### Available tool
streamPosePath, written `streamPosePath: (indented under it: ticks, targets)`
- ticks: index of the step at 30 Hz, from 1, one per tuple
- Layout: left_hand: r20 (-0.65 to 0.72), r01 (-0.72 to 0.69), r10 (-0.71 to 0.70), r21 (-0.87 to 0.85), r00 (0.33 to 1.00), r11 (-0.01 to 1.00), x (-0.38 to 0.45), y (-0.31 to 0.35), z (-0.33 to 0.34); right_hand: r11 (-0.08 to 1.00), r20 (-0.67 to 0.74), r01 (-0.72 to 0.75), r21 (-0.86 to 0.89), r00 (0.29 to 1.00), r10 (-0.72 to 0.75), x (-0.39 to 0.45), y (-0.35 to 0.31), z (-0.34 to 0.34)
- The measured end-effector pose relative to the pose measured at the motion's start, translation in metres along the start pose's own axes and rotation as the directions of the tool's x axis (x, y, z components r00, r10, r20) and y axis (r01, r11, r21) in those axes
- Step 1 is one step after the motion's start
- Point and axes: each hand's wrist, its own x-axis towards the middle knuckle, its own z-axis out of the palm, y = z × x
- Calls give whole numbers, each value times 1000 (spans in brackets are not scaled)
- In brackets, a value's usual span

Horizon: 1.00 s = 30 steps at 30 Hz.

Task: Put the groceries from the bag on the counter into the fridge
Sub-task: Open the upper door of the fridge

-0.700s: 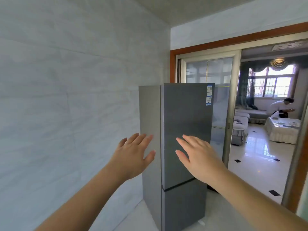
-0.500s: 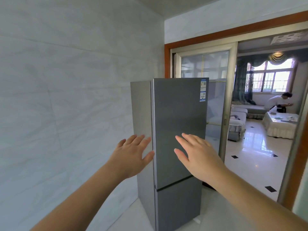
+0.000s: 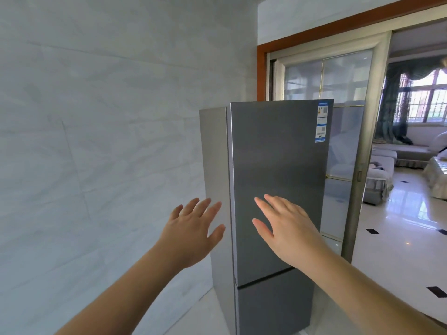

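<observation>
Against a pale tiled wall (image 3: 96,141) we see a tall grey fridge (image 3: 278,165) with a brushed-metal look, both doors closed, beside a sliding glass door (image 3: 343,141) onto a glossy-floored room. Our left hand (image 3: 193,234) and right hand (image 3: 287,233) are raised before it, empty, fingers spread; whether they touch it we cannot tell.

pale tiled wall (image 3: 96,141) on the left, sliding glass door (image 3: 338,141) and a sofa (image 3: 382,170) beyond it
</observation>
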Motion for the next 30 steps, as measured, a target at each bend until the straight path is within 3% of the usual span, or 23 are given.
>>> streamPosePath:
  ticks: [21, 26, 30]
  targets:
    - [23, -69, 69, -17, 997, 997, 190, -95, 94, 998, 26, 9, -64, 1000, -7, 201, 4, 99]
    - [32, -31, 33, -52, 999, 998, 222, -99, 119, 993, -23, 81, -90, 996, -83, 244, 24, 127]
    - [34, 8, -6, -46, 999, 999, 247, -95, 140, 968, -79, 221, -117, 970, -231, 283, 46, 159]
